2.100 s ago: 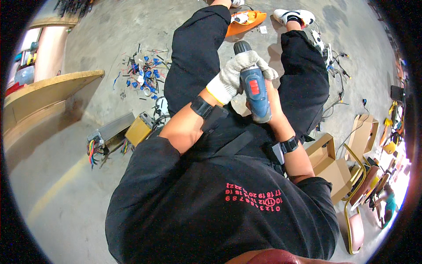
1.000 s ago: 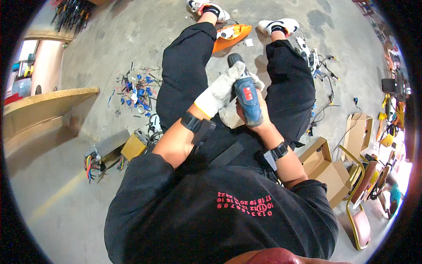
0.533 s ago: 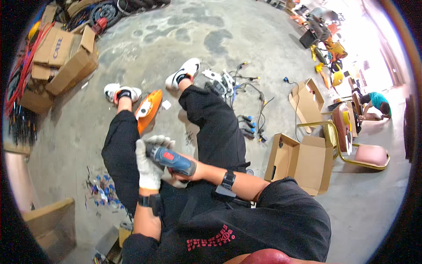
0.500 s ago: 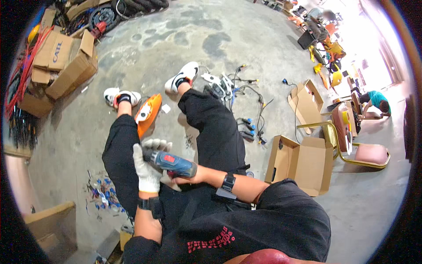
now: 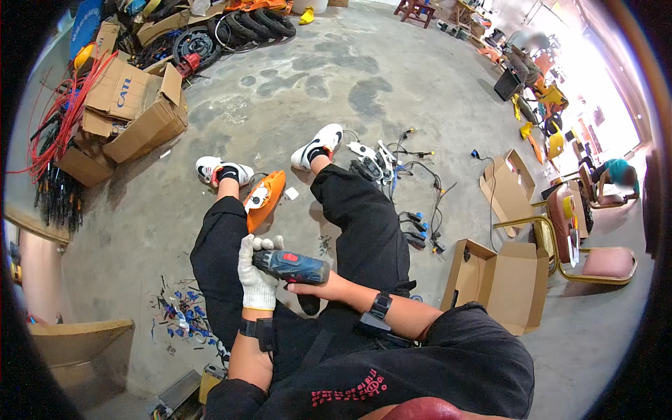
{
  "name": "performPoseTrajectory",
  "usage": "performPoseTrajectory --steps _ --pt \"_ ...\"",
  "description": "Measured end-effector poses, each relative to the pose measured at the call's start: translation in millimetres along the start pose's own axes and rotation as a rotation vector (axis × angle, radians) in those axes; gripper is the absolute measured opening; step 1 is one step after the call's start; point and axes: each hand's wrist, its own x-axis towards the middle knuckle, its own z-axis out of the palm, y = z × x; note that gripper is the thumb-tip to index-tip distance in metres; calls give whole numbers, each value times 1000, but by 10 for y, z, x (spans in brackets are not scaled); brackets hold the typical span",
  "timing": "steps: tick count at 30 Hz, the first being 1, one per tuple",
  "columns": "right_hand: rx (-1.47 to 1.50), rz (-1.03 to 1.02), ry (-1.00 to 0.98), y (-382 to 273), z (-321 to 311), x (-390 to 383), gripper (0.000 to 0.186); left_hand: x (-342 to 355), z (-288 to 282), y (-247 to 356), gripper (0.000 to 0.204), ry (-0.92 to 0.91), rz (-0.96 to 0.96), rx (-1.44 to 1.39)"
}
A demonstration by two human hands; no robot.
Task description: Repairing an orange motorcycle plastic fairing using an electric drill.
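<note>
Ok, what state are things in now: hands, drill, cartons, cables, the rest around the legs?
Left hand: gloved, at the drill's front end; how tightly closed, unclear
Right hand: bare, gripping the drill
Drill: held sideways, front to the left; running or not, can't tell
Near carton: open
Far carton: open
Cables: loose on the floor
Orange part: lying between the feet
Blue scraps: scattered

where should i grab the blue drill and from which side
I'd take the blue drill by its handle, coming from the right, under the body's rounded rear end. Its chuck points left, toward the gloved left hand, so the right approach avoids that end. The handle itself is largely hidden by the right hand.
</note>
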Motion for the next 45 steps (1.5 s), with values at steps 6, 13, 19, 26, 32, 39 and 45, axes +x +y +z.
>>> performPoseTrajectory --steps 6,13,19,26,32,39,45 --pt "169 9 156 75 23 99 40 38 -83 1 22 131 122 39" --pt "266 138 385 272 -20 280 42 -90 408 -308 16 160 678 601" --pt "57 208 182 129 -111 148 48 -353 407 -239 14 -242 796 1015" --pt "18 19 27 -182 -12 -100 59 -820 988 158 25 -979 872 1153" --pt "-131 113 -236 -851 329 -628 51 -1532 1216 308 25 -1080 880 1201" --pt "124 261 -346 -926 589 -1077 31 -1942 1030 364 26 -901 484 1179" --pt "19 298 -406 -968 580 -1228 54 -2290 1339 416 29 -843 436 1317"
